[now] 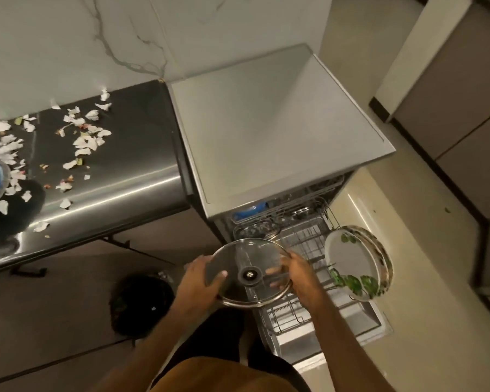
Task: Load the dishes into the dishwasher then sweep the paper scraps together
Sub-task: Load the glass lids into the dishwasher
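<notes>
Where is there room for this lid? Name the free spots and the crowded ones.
Free: the rack's middle wires, between the plates and the glass dish; its front rows near the lid; the dishwasher's flat top. Crowded: the rack's right edge with plates, its back corner, the counter under paper scraps.

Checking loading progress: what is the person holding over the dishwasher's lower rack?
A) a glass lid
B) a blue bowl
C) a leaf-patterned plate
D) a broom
A: the left hand and right hand grip the glass lid by its rim, while the plates already stand in the rack.
</notes>
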